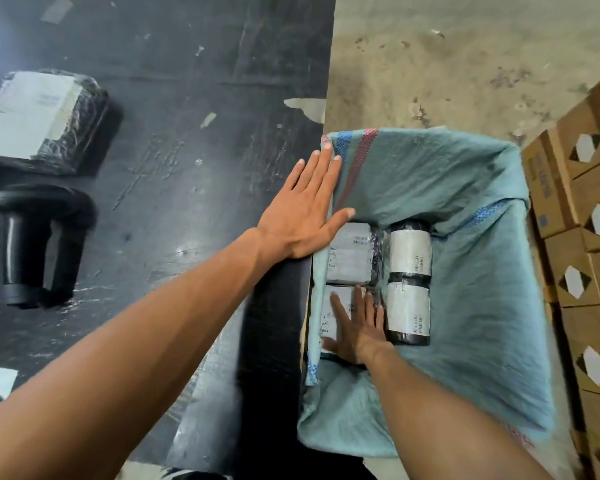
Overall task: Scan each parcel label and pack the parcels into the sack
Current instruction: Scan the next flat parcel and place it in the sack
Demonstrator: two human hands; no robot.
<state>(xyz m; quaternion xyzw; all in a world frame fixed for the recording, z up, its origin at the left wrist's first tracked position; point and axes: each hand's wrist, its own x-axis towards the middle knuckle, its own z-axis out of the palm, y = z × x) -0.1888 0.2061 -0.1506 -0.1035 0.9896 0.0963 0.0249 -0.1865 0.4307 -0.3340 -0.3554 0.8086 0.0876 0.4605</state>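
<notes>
A teal woven sack (465, 188) stands open beside the black table. Several black-wrapped parcels with white labels lie at its bottom: two flat ones on the left (350, 258) and two round ones on the right (411, 254). My right hand (355, 327) reaches down inside and presses flat, fingers straight, on the near left parcel (333, 306). My left hand (305, 209) lies flat with spread fingers on the table's edge and the sack's rim. One more labelled parcel (35, 116) sits on the table at far left. A black handheld scanner (39, 244) lies below it.
The black table (187, 98) has scuffs and paper scraps. Stacked cardboard boxes (582, 237) stand close to the right of the sack. Bare concrete floor (447, 64) lies beyond the sack.
</notes>
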